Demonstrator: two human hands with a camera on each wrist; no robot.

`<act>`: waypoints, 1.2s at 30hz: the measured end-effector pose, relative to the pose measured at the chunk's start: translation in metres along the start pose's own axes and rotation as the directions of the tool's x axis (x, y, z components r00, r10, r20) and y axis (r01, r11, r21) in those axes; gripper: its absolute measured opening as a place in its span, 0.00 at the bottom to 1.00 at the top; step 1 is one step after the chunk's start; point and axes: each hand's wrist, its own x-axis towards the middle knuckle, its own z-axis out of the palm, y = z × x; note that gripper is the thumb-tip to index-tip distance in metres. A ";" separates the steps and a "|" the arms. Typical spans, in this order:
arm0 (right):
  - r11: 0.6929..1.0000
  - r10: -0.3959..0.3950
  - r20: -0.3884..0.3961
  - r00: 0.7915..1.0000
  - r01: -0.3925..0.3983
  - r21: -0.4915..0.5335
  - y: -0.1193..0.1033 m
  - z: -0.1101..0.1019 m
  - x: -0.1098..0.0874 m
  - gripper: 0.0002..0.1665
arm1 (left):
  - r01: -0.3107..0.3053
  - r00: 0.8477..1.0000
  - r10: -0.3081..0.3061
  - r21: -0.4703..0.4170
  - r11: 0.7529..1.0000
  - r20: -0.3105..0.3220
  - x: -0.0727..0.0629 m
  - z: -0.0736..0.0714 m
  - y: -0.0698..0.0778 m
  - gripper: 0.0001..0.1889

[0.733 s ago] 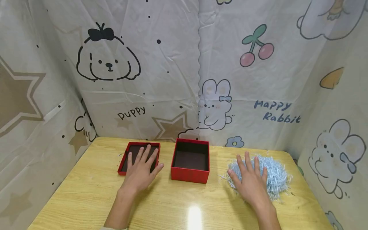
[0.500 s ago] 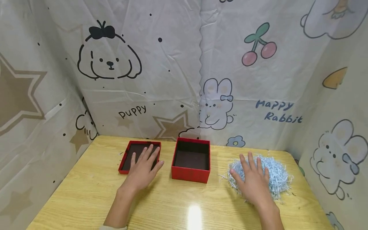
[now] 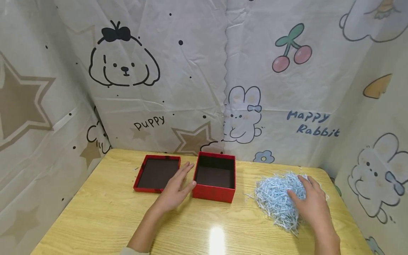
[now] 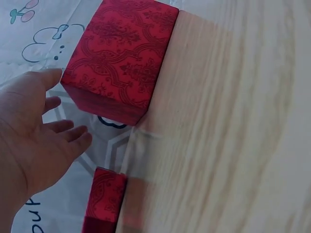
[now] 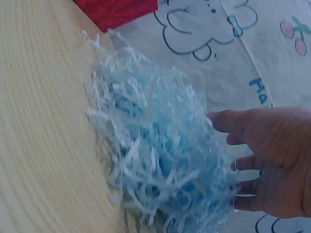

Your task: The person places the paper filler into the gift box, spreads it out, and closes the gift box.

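A red box (image 3: 214,193) with a dark inside stands open side up near the back middle of the table. Its patterned side (image 4: 124,53) shows in the left wrist view. Left of it lies the shallow red lid (image 3: 149,190), dark inside facing up. My left hand (image 3: 175,191) is between lid and box, fingers fairly straight, thumb near the box's left front corner; contact is hard to tell. On the right sits a pile of light blue shredded paper (image 3: 277,198). My right hand (image 3: 313,203) reaches around its right side, fingers loosely bent, gripping nothing visibly.
The wooden table (image 3: 188,230) carries all of these. A printed cloth (image 3: 191,81) hangs behind and along both sides, close to the table's back edge. A few paper shreds lie loose around the pile.
My left hand has moved right, from over the lid to beside the box. My right hand has moved right, from over the pile to its right side. The view has shifted slightly.
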 end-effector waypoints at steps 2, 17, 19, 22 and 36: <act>0.999 0.032 0.009 0.999 -0.032 0.003 0.009 -0.001 0.001 0.45 | 0.000 1.000 0.000 0.005 1.000 0.011 0.001 0.001 -0.001 0.36; 0.978 0.206 -0.180 0.962 -0.209 0.007 0.029 0.016 0.008 0.17 | -0.057 0.998 0.057 -0.022 0.998 0.032 0.002 -0.001 -0.006 0.25; 0.975 0.219 -0.230 0.948 -0.221 0.020 0.028 0.014 0.008 0.16 | -0.043 0.998 0.044 -0.027 0.999 0.041 0.003 -0.002 -0.005 0.25; 0.976 0.219 -0.293 0.931 -0.213 0.052 0.025 0.008 0.005 0.15 | -0.035 0.998 0.036 -0.032 0.999 0.046 0.003 -0.002 -0.004 0.25; 0.941 0.300 -0.390 0.871 -0.202 0.272 0.001 -0.021 -0.003 0.18 | -0.052 0.998 0.054 -0.055 0.997 0.045 -0.001 0.002 -0.007 0.25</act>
